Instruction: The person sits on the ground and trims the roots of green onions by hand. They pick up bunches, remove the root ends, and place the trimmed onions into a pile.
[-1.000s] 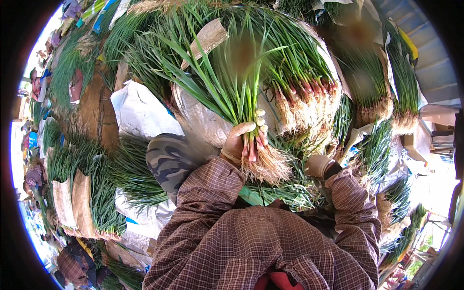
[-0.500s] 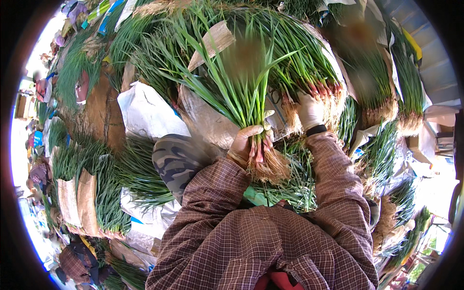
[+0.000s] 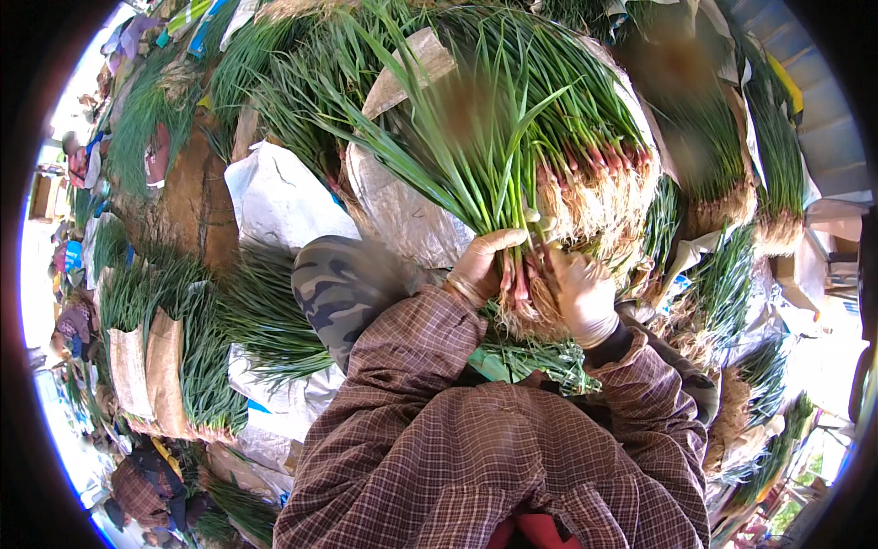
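Head view: onion bunch held at near left of onion pile, stems encircled by closed fingers of left hand; right hand placed at bunch's roots, its grip unclear.

Head cam (L fisheye of pair) looked straight-ish down, v. wide; plaid shirt was close at btm, L hand & R hand nr ctr, laid-out stalks farther off, up top.
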{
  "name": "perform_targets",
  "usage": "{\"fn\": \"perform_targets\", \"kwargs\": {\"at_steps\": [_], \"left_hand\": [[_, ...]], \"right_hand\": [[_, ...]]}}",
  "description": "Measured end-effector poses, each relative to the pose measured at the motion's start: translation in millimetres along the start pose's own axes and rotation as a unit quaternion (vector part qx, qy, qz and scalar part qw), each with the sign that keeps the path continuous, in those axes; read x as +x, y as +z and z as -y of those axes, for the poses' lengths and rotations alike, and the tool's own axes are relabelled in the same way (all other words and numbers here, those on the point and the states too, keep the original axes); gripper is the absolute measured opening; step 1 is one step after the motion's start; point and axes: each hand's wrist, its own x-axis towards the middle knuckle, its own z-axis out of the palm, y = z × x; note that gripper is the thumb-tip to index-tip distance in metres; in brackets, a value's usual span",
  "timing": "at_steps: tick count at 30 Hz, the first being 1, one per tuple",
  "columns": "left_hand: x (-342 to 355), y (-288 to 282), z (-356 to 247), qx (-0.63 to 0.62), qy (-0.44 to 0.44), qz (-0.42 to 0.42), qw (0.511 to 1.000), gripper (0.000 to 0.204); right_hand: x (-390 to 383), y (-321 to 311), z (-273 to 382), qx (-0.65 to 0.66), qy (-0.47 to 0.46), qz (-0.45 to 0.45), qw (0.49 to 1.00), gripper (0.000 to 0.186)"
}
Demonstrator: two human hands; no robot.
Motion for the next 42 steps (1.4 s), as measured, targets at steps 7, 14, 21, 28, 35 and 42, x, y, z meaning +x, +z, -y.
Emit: {"fn": "perform_targets", "kwargs": {"at_steps": [7, 14, 21, 28, 35, 42], "left_hand": [[-9, -7, 12, -0.048, 0.028, 0.042, 0.998, 0.025], [-14, -32, 29, 0.073, -0.056, -0.065, 0.994, 0.031], [-16, -14, 24, 0.004, -0.064, -0.007, 0.998, 0.030], [-11, -41, 30, -0.047, 0.003, -0.019, 0.999, 0.021], [-14, -36, 44, -0.003, -0.066, -0.008, 0.998, 0.029], [-25, -12, 30, -0.003, -0.110, 0.016, 0.994, 0.031]], "right_hand": [[-12, 54, -58, 0.369, 0.335, 0.218, 0.839, 0.037], [50, 53, 8, 0.497, 0.329, 0.105, 0.796, 0.033], [13, 72, 23, 0.897, 0.409, -0.093, 0.137, 0.017], [4, 13, 0, 0.846, 0.366, -0.066, 0.383, 0.016], [35, 50, 4, 0.818, 0.438, 0.100, 0.361, 0.023], [24, 53, 11, 0.806, 0.489, 0.096, 0.320, 0.017]]}}
